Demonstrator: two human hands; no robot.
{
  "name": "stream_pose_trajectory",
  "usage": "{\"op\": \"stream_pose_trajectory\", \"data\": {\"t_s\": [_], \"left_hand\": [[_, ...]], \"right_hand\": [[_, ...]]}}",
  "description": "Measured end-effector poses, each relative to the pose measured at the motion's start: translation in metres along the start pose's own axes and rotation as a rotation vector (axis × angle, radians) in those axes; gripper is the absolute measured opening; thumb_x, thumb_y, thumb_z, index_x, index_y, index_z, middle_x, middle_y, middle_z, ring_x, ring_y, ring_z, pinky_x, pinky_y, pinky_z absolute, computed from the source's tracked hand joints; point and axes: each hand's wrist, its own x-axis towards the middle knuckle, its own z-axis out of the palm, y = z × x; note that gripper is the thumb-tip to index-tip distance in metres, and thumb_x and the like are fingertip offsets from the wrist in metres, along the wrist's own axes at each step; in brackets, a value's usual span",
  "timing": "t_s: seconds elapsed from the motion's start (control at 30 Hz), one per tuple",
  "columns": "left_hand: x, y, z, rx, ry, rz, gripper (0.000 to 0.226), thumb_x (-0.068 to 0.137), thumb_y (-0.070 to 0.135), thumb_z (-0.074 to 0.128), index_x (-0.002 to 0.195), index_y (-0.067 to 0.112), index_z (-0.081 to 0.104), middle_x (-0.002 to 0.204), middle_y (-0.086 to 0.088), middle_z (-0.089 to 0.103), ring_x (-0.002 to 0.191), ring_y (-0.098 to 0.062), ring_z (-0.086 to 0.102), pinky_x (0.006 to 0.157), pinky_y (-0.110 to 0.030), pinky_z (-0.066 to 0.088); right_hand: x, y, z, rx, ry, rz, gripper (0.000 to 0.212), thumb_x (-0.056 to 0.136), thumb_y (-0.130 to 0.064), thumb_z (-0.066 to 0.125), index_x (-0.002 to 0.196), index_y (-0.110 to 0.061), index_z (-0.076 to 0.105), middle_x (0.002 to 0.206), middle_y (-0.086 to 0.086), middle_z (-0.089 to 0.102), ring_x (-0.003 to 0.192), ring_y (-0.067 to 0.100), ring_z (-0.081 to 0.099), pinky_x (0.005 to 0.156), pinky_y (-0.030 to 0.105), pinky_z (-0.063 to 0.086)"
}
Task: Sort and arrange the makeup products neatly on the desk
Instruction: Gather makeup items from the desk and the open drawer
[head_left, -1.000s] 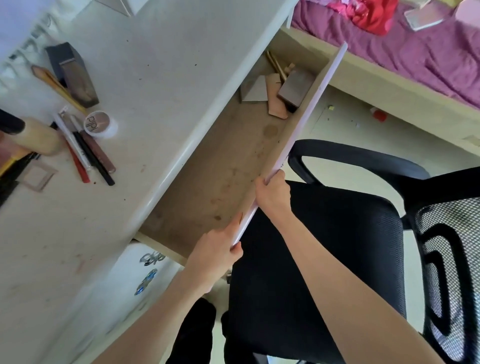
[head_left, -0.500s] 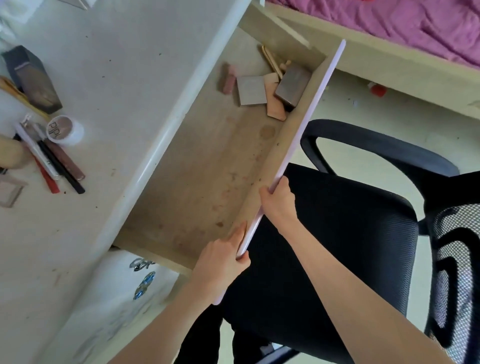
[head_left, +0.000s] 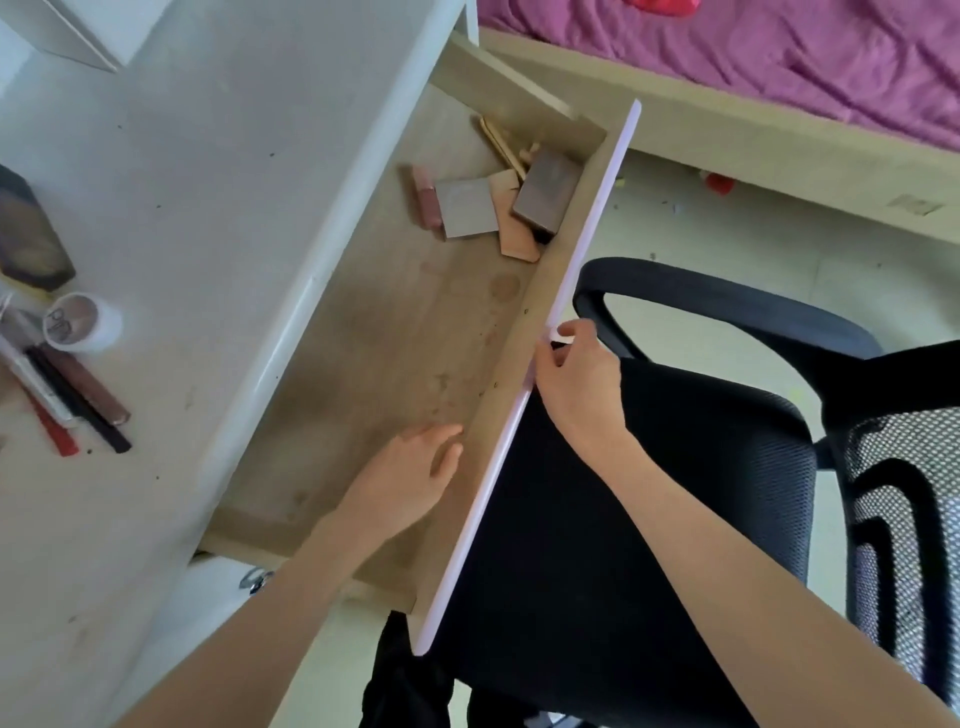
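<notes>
While my right hand is pinching the drawer front, my left hand is hovering open inside the drawer; I'm seeing the makeup pile at its far end, nearer my right.

Both forearms are bare from wrist to frame edge, with no sleeves, watch, bracelet or rings visible on the left hand or the right hand. Below the left forearm, black fabric trousers cover the legs.
</notes>
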Motion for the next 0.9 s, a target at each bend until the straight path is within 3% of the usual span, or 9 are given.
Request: {"op": "stream_pose_trajectory", "data": {"t_s": [0.2, 0.3, 0.4, 0.6, 0.73, 0.83, 0.9], "left_hand": [[0.091, 0.009, -0.039, 0.108, 0.203, 0.053, 0.047, 0.094, 0.018, 0.044, 0.14, 0.015, 0.034, 0.142, -0.008, 0.034, 0.131, -0.022, 0.033, 0.109, -0.034, 0.03], [0.153, 0.016, -0.059, 0.222, 0.301, 0.066, 0.056, 0.092, 0.017, 0.05, 0.142, 0.014, 0.027, 0.15, -0.01, 0.021, 0.14, -0.026, 0.016, 0.113, -0.041, 0.024], [0.208, 0.022, -0.072, 0.34, 0.317, 0.087, 0.065, 0.092, 0.019, 0.05, 0.146, 0.014, 0.015, 0.155, -0.01, 0.004, 0.143, -0.028, -0.003, 0.115, -0.045, 0.007], [0.258, 0.013, -0.068, 0.548, 0.292, 0.144, 0.069, 0.091, 0.014, 0.048, 0.148, 0.014, 0.007, 0.156, -0.011, -0.003, 0.143, -0.026, -0.007, 0.112, -0.05, -0.008], [0.262, 0.005, -0.067, 0.56, 0.333, 0.178, 0.058, 0.093, 0.009, 0.037, 0.146, 0.012, 0.016, 0.156, -0.012, 0.004, 0.144, -0.026, 0.001, 0.114, -0.043, -0.001], [0.268, 0.003, -0.063, 0.613, 0.512, 0.257, 0.05, 0.083, 0.006, 0.025, 0.123, 0.005, 0.056, 0.136, -0.019, 0.048, 0.127, -0.031, 0.044, 0.104, -0.04, 0.035], [0.271, 0.004, -0.062, 0.672, 0.478, 0.276, 0.045, 0.08, 0.005, 0.029, 0.102, 0.004, 0.068, 0.114, -0.018, 0.064, 0.108, -0.031, 0.061, 0.09, -0.037, 0.048]], "right_hand": [[0.067, -0.036, -0.009, -0.57, 0.148, -0.518, 0.021, 0.093, -0.01, 0.045, 0.108, -0.001, 0.056, 0.099, 0.014, 0.059, 0.092, 0.03, 0.054, 0.079, 0.036, 0.044], [0.119, -0.053, -0.005, -0.774, 0.015, -0.459, 0.028, 0.091, -0.008, 0.048, 0.119, -0.003, 0.048, 0.118, 0.014, 0.051, 0.109, 0.03, 0.047, 0.087, 0.033, 0.039], [0.175, -0.057, 0.004, -0.927, -0.05, -0.368, 0.045, 0.088, -0.014, 0.055, 0.13, -0.006, 0.039, 0.13, 0.014, 0.042, 0.122, 0.032, 0.04, 0.101, 0.036, 0.032], [0.238, -0.049, 0.025, -1.061, -0.135, -0.253, 0.095, 0.082, -0.027, 0.067, 0.147, -0.005, 0.002, 0.151, 0.023, 0.014, 0.138, 0.037, 0.022, 0.113, 0.043, 0.018], [0.247, -0.052, 0.029, -1.016, -0.189, -0.188, 0.103, 0.081, -0.022, 0.07, 0.148, -0.006, -0.006, 0.153, 0.027, 0.0, 0.141, 0.039, 0.013, 0.112, 0.044, 0.023], [0.246, -0.055, 0.03, -0.999, -0.173, -0.199, 0.09, 0.089, -0.017, 0.059, 0.147, -0.003, -0.008, 0.152, 0.027, 0.003, 0.141, 0.038, 0.011, 0.11, 0.045, 0.027], [0.244, -0.058, 0.028, -0.976, -0.122, -0.225, 0.081, 0.089, -0.012, 0.054, 0.147, -0.001, -0.002, 0.149, 0.027, 0.015, 0.139, 0.037, 0.02, 0.106, 0.044, 0.032]]}}
